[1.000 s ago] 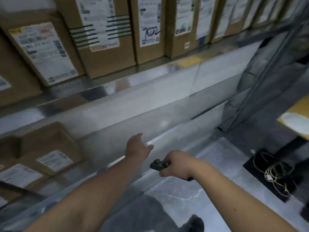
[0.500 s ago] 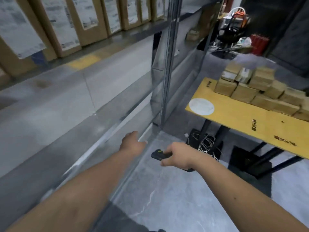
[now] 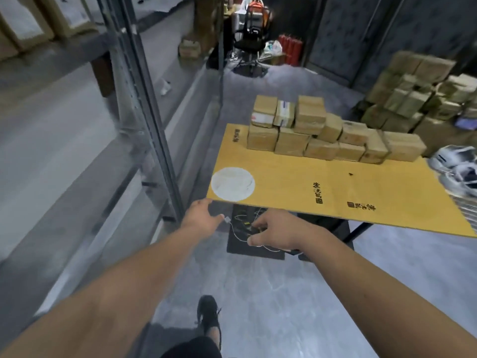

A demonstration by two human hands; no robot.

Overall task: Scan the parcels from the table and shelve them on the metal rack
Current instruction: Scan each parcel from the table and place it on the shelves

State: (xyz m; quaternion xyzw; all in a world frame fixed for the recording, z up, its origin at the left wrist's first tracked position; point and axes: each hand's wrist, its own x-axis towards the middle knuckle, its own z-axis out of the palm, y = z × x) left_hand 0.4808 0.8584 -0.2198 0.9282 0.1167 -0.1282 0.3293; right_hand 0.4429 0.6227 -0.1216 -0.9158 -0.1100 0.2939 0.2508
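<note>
We are looking down at a grey marbled floor (image 3: 271,293) running toward a dark panelled wall (image 3: 387,34). A black office chair (image 3: 251,40) is standing at the far end (red cylinders (image 3: 290,49) beside it), everything sitting in dim light.

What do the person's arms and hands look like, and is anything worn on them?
Both forearms are bare, with no sleeves in view. The left hand and right hand wear no gloves, and no watch or ring shows.
</note>
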